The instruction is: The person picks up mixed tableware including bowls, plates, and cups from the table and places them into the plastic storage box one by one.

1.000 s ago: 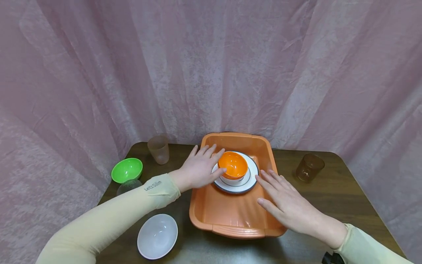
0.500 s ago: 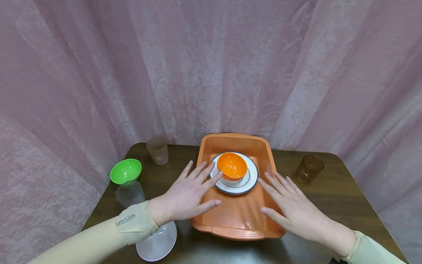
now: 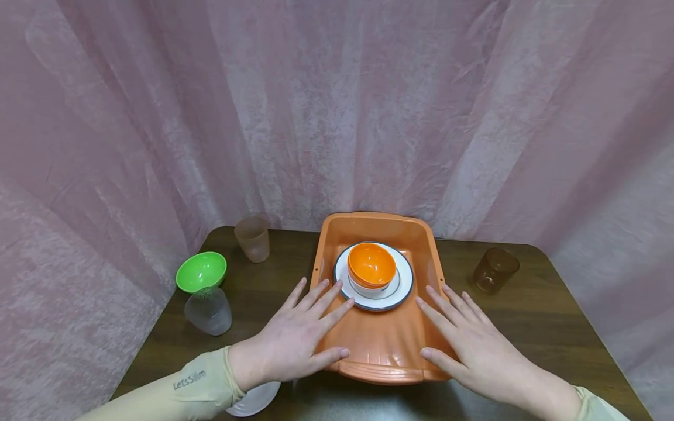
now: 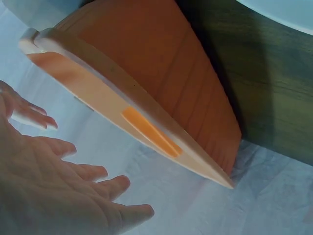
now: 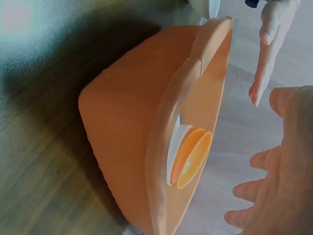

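The orange tub [image 3: 377,304] sits at the middle of the table [image 3: 532,318], its near rim towards the person. In it lies a white plate [image 3: 404,279] with a dark edge, and on the plate an orange bowl [image 3: 371,266] nested in a white one. The tub looks like thin, stiff plastic, light in itself but made heavier towards the far end by the dishes. The plate may be ceramic and breakable, though the view does not settle that. The load is loose and would slide if the tub tipped. The thick rolled rim along the two long sides, shown in both wrist views, looks the soundest place to grip, one hand to a side and kept level.

The left hand [image 3: 295,342] lies over the tub's near left corner and the right hand [image 3: 471,345] over its near right corner. Both have fingers straight and spread, grasping nothing; whether the palms press on the rim cannot be told.

The table is dark wood with a smooth, faintly glossy top. On the left stand a green bowl [image 3: 202,271], a clear tumbler [image 3: 209,310] and a frosted cup [image 3: 253,238]; a white bowl [image 3: 255,397] shows under the left wrist. A brown cup [image 3: 494,269] stands on the right. A pink curtain [image 3: 337,111] closes round the table.
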Available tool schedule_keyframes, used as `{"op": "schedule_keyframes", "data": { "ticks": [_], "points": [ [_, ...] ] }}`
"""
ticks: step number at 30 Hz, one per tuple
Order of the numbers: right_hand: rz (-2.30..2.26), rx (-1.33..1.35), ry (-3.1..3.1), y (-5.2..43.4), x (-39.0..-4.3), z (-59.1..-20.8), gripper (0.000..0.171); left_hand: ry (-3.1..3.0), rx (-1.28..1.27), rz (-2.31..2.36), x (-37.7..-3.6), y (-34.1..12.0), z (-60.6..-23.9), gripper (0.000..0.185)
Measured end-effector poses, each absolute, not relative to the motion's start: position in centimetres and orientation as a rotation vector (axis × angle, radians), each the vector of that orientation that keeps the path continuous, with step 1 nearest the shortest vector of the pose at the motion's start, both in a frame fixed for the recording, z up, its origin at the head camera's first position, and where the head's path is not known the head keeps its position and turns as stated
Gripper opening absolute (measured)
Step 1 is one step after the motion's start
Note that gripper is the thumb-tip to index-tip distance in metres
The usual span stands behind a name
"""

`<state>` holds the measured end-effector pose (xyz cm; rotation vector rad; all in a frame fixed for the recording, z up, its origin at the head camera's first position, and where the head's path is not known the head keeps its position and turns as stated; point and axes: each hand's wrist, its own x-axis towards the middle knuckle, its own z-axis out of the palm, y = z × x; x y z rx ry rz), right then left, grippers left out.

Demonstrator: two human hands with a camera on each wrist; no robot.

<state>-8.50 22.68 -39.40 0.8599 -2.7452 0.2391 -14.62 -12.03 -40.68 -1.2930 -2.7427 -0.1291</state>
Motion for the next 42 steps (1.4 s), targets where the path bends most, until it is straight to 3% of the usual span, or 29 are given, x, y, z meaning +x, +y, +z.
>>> {"op": "schedule_keyframes", "data": {
  "ticks": [26, 35, 42],
  "points": [
    [0.306, 0.781, -2.826, 23.3, -9.2, -39.7, 0.072, -2.748, -1.337, -0.111, -14.8, -11.3, -41.0, 0.079],
    [0.45, 0.608, -2.882, 26.2, -10.3, -39.9, 0.072, -2.708, -1.426, -0.089, -15.3, -8.8, -40.3, 0.08],
    [0.655, 0.329, -3.007, 30.2, -11.3, -40.6, 0.075, -2.669, -1.492, -0.011, -15.9, -6.1, -39.8, 0.08]
  ]
}}
